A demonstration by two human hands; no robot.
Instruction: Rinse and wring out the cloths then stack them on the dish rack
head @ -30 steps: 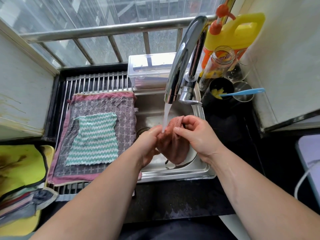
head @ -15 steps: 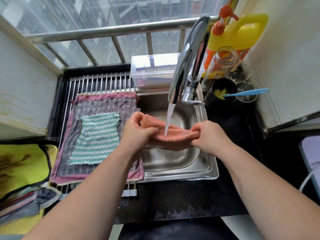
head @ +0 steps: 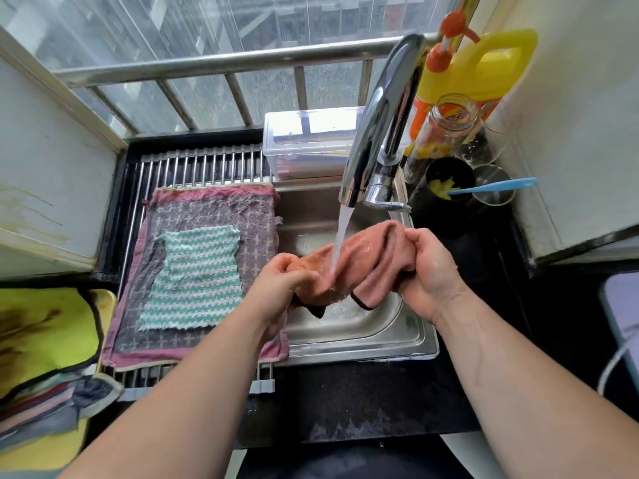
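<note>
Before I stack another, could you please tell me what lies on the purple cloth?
A green-and-white striped cloth lies flat on the purple cloth, covering its middle. The left hand hides its near-right edge.

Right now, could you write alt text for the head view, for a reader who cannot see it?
The left hand and right hand hold a pink cloth under the running faucet, over a steel sink. On the dish rack, a green striped cloth lies on a purple cloth.

Salmon-pink cloth (head: 371, 261) with dark edging; green-white zigzag cloth (head: 193, 278) on grey cross-patterned cloth (head: 214, 209) with pink border; yellow jug (head: 484, 70), orange pump; blue brush handle (head: 494, 186)
</note>
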